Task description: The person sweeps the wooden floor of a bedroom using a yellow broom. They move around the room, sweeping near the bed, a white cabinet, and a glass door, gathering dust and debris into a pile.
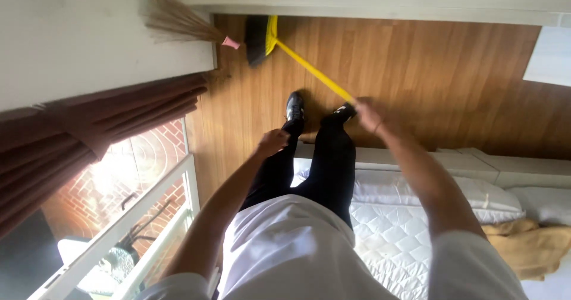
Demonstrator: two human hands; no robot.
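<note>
Wood floor: R hand grip clenched on yellow broom; L hand fisted, empty.

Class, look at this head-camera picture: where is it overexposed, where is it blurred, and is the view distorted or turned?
Head view: the window at lower left is blown out with glare; the right hand on the yellow broom is motion-blurred, the left hand softer too; the frame looks upside down, wooden floor at top, with wide-angle stretching at the edges.
</note>
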